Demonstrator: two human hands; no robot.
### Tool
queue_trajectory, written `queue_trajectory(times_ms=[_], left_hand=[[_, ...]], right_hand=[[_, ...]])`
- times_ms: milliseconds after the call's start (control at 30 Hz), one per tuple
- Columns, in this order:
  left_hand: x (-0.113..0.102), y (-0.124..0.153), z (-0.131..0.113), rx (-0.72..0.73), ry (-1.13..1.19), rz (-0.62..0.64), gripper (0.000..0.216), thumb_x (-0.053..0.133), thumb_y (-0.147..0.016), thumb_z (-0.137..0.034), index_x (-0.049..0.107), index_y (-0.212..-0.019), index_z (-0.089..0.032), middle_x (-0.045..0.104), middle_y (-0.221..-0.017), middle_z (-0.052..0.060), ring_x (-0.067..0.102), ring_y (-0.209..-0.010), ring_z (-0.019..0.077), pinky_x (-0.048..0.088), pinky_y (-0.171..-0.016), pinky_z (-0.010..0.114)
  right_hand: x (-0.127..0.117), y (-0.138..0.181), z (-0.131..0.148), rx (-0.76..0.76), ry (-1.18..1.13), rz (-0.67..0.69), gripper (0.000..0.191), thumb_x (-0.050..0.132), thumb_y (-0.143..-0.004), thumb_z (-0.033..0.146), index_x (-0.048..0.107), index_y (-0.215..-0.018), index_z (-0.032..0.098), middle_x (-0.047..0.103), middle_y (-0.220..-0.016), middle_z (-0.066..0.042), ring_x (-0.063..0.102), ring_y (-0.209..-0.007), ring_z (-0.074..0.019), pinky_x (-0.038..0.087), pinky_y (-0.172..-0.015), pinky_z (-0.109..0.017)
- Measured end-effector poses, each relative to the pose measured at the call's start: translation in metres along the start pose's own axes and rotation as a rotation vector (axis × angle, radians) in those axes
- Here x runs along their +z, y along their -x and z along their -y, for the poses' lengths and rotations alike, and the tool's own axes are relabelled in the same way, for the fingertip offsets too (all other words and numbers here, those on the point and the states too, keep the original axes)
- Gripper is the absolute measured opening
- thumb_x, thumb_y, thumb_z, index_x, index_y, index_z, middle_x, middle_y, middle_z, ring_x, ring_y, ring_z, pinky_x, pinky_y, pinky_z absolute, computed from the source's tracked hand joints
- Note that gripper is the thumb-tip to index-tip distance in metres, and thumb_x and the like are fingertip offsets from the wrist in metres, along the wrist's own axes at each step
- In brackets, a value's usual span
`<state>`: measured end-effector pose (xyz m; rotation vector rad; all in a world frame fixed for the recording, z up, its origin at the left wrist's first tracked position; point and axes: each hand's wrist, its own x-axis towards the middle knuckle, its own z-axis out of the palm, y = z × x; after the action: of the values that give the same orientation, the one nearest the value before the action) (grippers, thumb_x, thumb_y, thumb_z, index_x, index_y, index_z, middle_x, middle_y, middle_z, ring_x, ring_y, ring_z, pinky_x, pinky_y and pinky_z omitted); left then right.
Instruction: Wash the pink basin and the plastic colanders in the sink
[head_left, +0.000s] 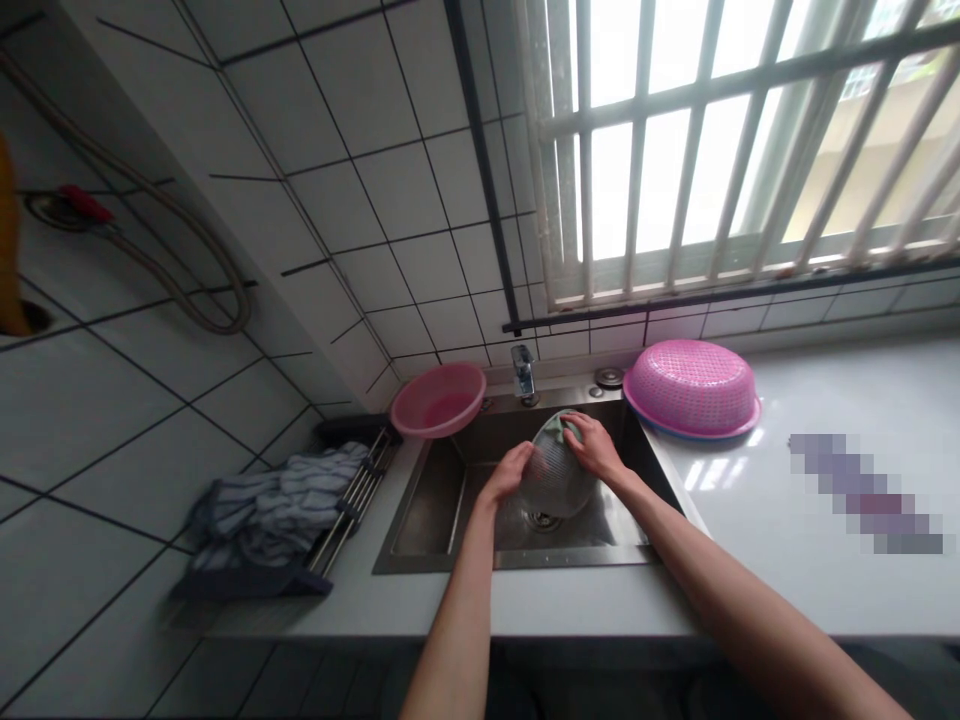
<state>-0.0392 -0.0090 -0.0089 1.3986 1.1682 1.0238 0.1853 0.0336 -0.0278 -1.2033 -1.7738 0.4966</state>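
Observation:
Over the steel sink [471, 562], a round grey mesh strainer basket [551, 480] is tilted on its side above the drain. My left hand [510, 473] is closed on its left edge. At the upper right of the basket, my right hand [596, 447] presses a small pale green cloth [556, 427] against the rim. The right fingers are bent over the cloth, and part of it is hidden beneath them. Behind the basket stands the chrome faucet [523, 370]; I cannot make out any running water.
A pink basin [439, 402] leans at the sink's back left corner. An upturned pink colander [690, 388] sits on the right counter [825, 400]. To the left are a metal rack [352, 500] and a grey striped cloth [292, 495]. A barred window [697, 95] is above.

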Motion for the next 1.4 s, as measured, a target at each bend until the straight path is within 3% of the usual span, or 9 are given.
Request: queue_trajectory(times_ms=[133, 267, 400, 533, 767, 1067, 1167, 1300, 1400], left_hand=[[-0.007, -0.007, -0.001, 0.069, -0.074, -0.140, 0.028, 0.063, -0.092, -0.043, 0.074, -0.101, -0.019, 0.076, -0.108, 0.008, 0.067, -0.104, 0.0230, 0.051, -0.099, 0.036], [-0.009, -0.014, -0.003, 0.041, -0.040, -0.348, 0.026, 0.063, -0.088, -0.033, 0.076, -0.105, -0.019, 0.077, -0.111, 0.010, 0.070, -0.101, 0.0228, 0.054, -0.092, 0.033], [-0.008, -0.010, -0.003, -0.137, -0.009, -0.350, 0.039, 0.064, -0.090, -0.054, 0.076, -0.085, -0.017, 0.077, -0.085, 0.009, 0.069, -0.077, 0.0223, 0.053, -0.069, 0.030], [-0.010, -0.004, -0.002, -0.228, 0.046, -0.364, 0.064, 0.070, -0.077, -0.078, 0.074, -0.077, -0.014, 0.069, -0.066, 0.005, 0.061, -0.061, 0.0185, 0.045, -0.057, 0.028], [-0.020, -0.005, 0.003, -0.321, 0.234, -0.496, 0.069, 0.080, -0.062, -0.082, 0.071, -0.072, -0.014, 0.067, -0.063, 0.003, 0.059, -0.057, 0.0160, 0.046, -0.056, 0.028], [-0.017, -0.005, -0.001, -0.373, 0.133, -0.502, 0.062, 0.072, -0.079, -0.077, 0.068, -0.071, -0.016, 0.057, -0.052, 0.000, 0.053, -0.046, 0.0145, 0.039, -0.048, 0.026], [-0.016, -0.002, -0.003, -0.351, 0.120, -0.513, 0.065, 0.072, -0.077, -0.080, 0.068, -0.071, -0.016, 0.059, -0.054, 0.001, 0.053, -0.047, 0.0137, 0.037, -0.049, 0.026], [-0.013, 0.003, -0.005, -0.279, 0.093, -0.398, 0.073, 0.071, -0.071, -0.088, 0.072, -0.073, -0.015, 0.065, -0.061, 0.003, 0.057, -0.055, 0.0148, 0.039, -0.053, 0.026], [-0.009, 0.003, -0.005, -0.233, 0.075, -0.328, 0.077, 0.070, -0.069, -0.090, 0.075, -0.079, -0.014, 0.069, -0.066, 0.004, 0.060, -0.059, 0.0160, 0.041, -0.055, 0.026]], right_hand=[[0.007, 0.007, 0.010, -0.045, 0.050, 0.042, 0.037, 0.062, -0.100, 0.033, 0.074, -0.133, 0.023, 0.068, -0.142, -0.011, 0.061, -0.131, -0.0299, 0.047, -0.117, -0.048], [0.020, 0.015, 0.026, -0.134, 0.091, 0.057, 0.039, 0.062, -0.102, 0.036, 0.071, -0.139, 0.027, 0.064, -0.147, -0.011, 0.055, -0.137, -0.0314, 0.045, -0.119, -0.051], [0.026, 0.018, 0.033, -0.175, 0.080, 0.110, 0.041, 0.062, -0.102, 0.035, 0.070, -0.142, 0.028, 0.061, -0.152, -0.012, 0.051, -0.142, -0.0316, 0.042, -0.121, -0.055], [0.020, 0.019, 0.037, -0.270, 0.033, 0.234, 0.040, 0.066, -0.100, 0.030, 0.073, -0.139, 0.031, 0.062, -0.153, -0.009, 0.049, -0.147, -0.0325, 0.041, -0.122, -0.058], [0.017, 0.026, 0.068, -0.597, 0.026, 0.432, 0.032, 0.075, -0.090, 0.020, 0.083, -0.115, 0.037, 0.073, -0.139, 0.000, 0.054, -0.144, -0.0297, 0.029, -0.130, -0.057], [-0.004, 0.006, 0.021, -0.109, -0.117, 0.175, 0.032, 0.064, -0.102, 0.034, 0.078, -0.129, 0.028, 0.073, -0.138, -0.009, 0.067, -0.130, -0.0289, 0.050, -0.115, -0.049], [0.002, 0.011, 0.032, -0.215, -0.047, 0.191, 0.031, 0.066, -0.100, 0.034, 0.079, -0.129, 0.031, 0.072, -0.140, -0.006, 0.063, -0.134, -0.0302, 0.049, -0.116, -0.051], [0.011, 0.019, 0.051, -0.405, 0.003, 0.248, 0.029, 0.070, -0.096, 0.027, 0.081, -0.122, 0.036, 0.073, -0.137, -0.003, 0.056, -0.140, -0.0306, 0.044, -0.120, -0.053], [0.006, 0.015, 0.046, -0.341, -0.032, 0.232, 0.029, 0.071, -0.095, 0.030, 0.081, -0.122, 0.033, 0.072, -0.138, -0.006, 0.059, -0.136, -0.0290, 0.047, -0.117, -0.050]])
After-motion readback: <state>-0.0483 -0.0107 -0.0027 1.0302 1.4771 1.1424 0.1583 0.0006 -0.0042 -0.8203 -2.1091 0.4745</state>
